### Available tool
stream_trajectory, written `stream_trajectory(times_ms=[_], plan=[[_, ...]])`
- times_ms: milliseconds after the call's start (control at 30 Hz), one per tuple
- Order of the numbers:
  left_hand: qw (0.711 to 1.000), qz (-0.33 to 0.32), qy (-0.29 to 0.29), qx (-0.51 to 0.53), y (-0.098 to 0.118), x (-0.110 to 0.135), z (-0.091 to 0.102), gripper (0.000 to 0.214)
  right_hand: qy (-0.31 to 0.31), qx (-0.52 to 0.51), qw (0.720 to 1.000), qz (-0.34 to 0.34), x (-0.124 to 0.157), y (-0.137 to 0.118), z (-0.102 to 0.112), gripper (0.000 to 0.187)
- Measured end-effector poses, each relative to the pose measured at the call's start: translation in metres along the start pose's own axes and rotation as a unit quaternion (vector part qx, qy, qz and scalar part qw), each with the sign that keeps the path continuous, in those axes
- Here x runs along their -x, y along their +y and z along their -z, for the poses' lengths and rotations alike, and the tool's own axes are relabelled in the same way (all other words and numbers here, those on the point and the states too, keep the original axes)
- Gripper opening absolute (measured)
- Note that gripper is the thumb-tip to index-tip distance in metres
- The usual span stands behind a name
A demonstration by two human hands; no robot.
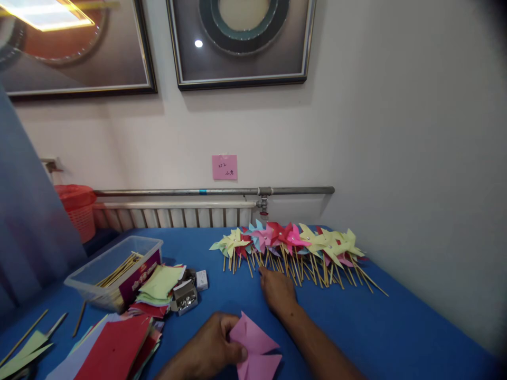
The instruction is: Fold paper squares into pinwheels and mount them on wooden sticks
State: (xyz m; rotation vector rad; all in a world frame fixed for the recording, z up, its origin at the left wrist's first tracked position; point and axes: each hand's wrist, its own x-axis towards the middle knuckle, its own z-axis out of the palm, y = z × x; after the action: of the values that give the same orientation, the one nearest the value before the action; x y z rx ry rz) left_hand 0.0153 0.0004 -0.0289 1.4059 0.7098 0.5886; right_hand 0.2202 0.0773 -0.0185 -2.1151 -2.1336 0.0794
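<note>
My left hand point(217, 340) pinches a pink paper square point(255, 343) between thumb and fingers, low in the middle of the view. Slits run inward from the square's corners. My right hand point(278, 290) reaches forward over the table, its fingers curled at the lower stick ends of the paper pinwheels point(279, 235). Whatever those fingers hold, if anything, is hidden. The pinwheels lie in a wide, overlapping row at the back, in yellow, pink, red and blue, their wooden sticks pointing towards me.
On the blue table point(237, 287), a clear plastic box point(148, 244) holds wooden sticks. Near it are yellow paper sheets point(160, 282), a small box of metal fasteners point(186, 301) and a red-topped paper stack point(113, 345). Scissors point(56, 325) and cut green paper point(29, 351) lie far left.
</note>
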Motion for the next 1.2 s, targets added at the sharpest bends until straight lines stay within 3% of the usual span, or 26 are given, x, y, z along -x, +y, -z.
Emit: stream_trajectory(times_ms=[300,567,1200], plan=[[1.0,-0.007,-0.004,-0.002,-0.004,-0.001,0.002,0.024,-0.015,0.004,0.998,0.059,0.001,-0.01,-0.003,0.04],[1.0,0.009,0.004,-0.016,-0.005,-0.002,0.003,0.02,0.013,0.013,1.0,0.008,-0.004,0.0,-0.007,0.033],[1.0,0.004,0.009,-0.012,-0.003,-0.001,0.0,0.016,-0.001,0.004,1.0,0.017,-0.006,-0.002,-0.007,0.035]])
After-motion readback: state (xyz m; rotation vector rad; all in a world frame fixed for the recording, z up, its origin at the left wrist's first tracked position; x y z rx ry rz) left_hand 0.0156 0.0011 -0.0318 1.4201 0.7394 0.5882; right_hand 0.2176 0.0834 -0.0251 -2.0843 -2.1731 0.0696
